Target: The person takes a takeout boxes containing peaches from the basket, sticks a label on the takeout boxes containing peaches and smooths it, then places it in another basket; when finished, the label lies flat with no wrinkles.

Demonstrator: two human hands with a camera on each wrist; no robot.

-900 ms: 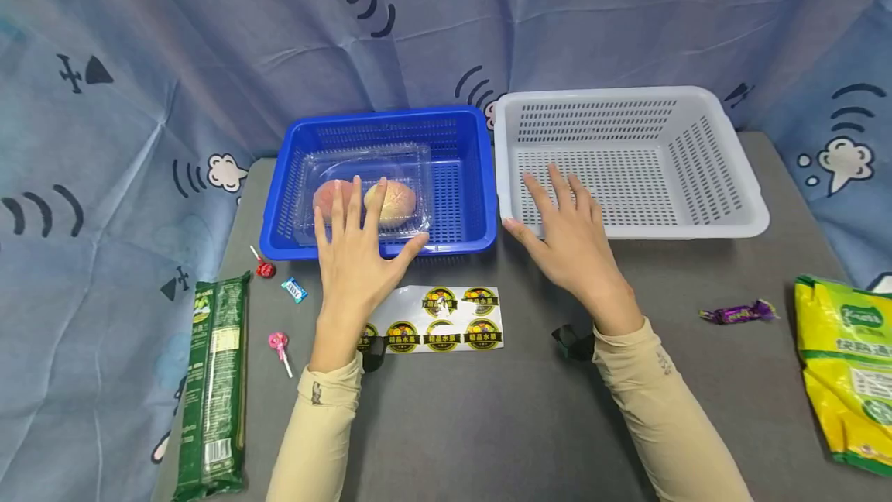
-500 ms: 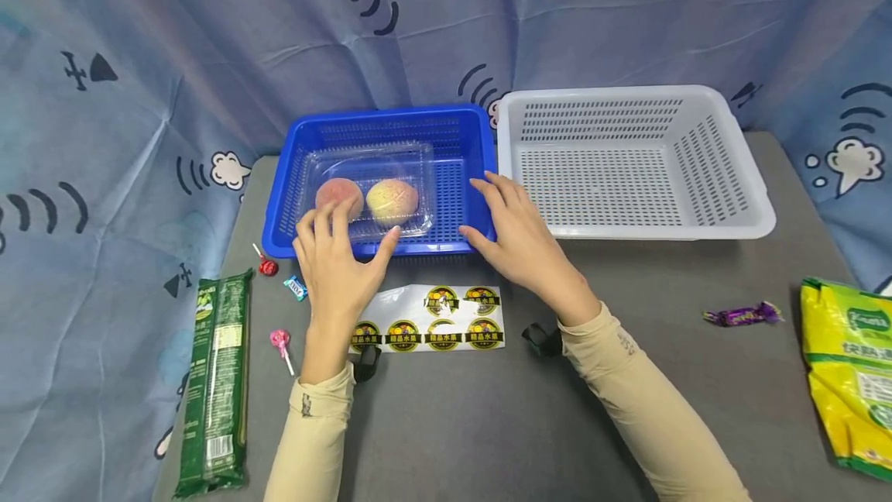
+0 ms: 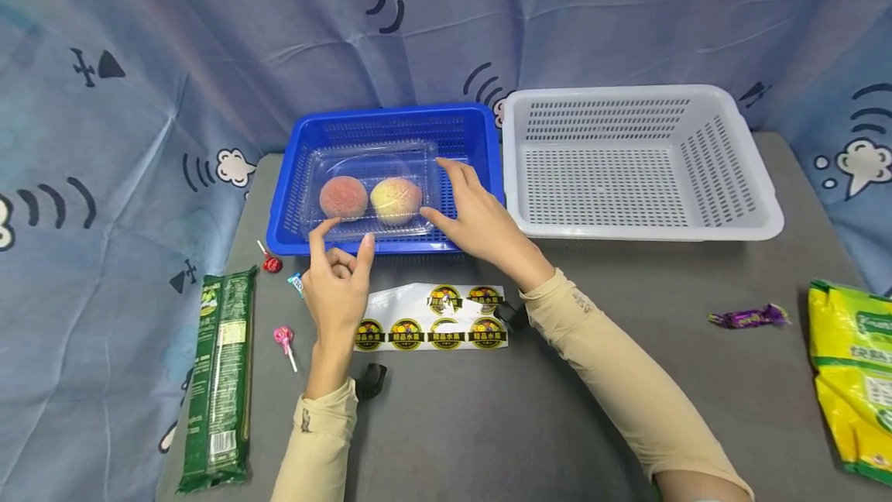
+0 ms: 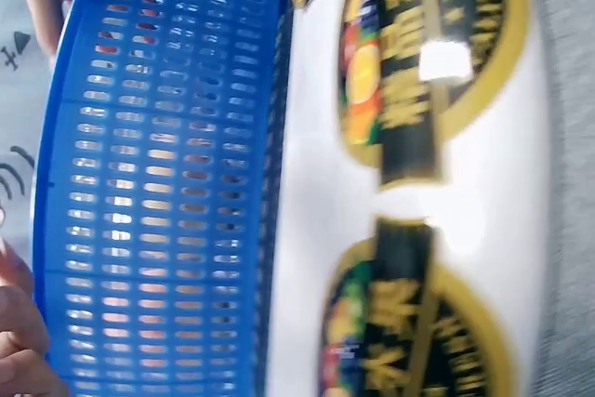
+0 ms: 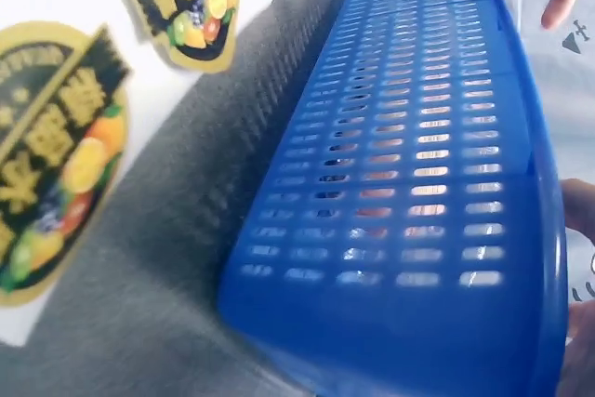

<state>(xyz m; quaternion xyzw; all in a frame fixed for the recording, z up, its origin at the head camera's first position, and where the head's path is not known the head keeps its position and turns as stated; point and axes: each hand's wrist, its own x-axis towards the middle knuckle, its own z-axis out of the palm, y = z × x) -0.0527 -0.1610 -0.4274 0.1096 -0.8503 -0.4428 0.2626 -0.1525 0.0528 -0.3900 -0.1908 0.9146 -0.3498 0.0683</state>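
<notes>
A clear plastic fruit box (image 3: 376, 161) lies in the blue basket (image 3: 492, 169) in the head view. Inside the box sit a reddish peach (image 3: 344, 197) and a yellow-pink peach (image 3: 396, 201). My left hand (image 3: 337, 289) is at the basket's front rim, index finger and thumb apart near the box's front edge, the other fingers bent. Over the basket's right part reaches my right hand (image 3: 484, 227), its thumb and fingers spread by the box's right end. Contact with the box cannot be made out. Both wrist views mainly show the blue basket's slotted wall (image 4: 158, 183) from outside.
A white basket (image 3: 756, 227) stands to the right. Fruit stickers on a sheet (image 3: 425, 312) lie in front. At left are a green packet (image 3: 221, 378), two lollipops (image 3: 272, 263) and a blue-wrapped candy (image 3: 296, 283). A purple candy (image 3: 749, 317) and yellow bag (image 3: 853, 378) lie right.
My right hand has moved left from the white basket to the box's right end. My left hand has drawn back from above the peaches to the front rim, its fingers bending.
</notes>
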